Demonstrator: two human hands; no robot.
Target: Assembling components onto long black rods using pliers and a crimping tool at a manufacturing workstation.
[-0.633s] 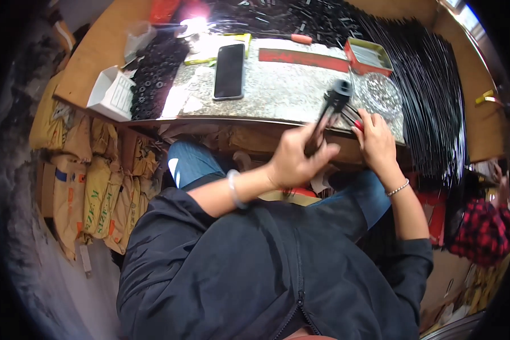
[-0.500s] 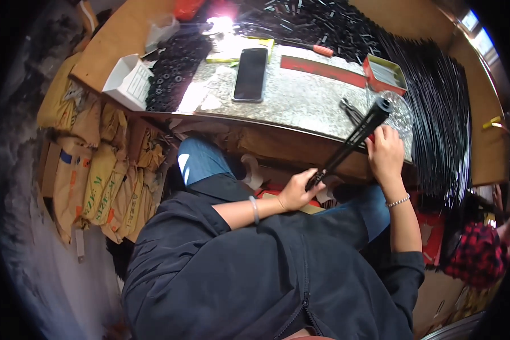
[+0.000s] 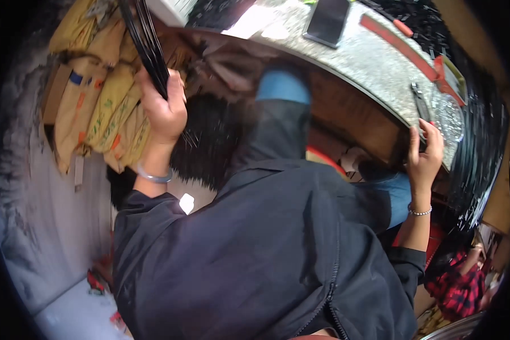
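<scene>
Out to the left, my left hand [image 3: 164,110] is closed around a bundle of slim black rods [image 3: 144,42], which looks like a folded umbrella frame. Its upper end runs past the picture's top edge. On the right, my right hand [image 3: 426,147] is at the front edge of the stone-topped table [image 3: 374,79], thumb and fingers apart. The fingertips reach the red-tipped handle end of dark pliers [image 3: 420,105] lying on the tabletop; whether they touch is unclear.
Yellow-brown sacks [image 3: 105,107] stand at the left. A pile of thin black rods [image 3: 207,136] lies below the table's left part. On the table are a phone [image 3: 327,21], a red strip [image 3: 399,45] and a red box [image 3: 452,79]. A person in a checked shirt [image 3: 459,286] is at the lower right.
My left hand has carried the black frame from between my knees far out to the left. The right hand stays beside the pliers. The view has swung left.
</scene>
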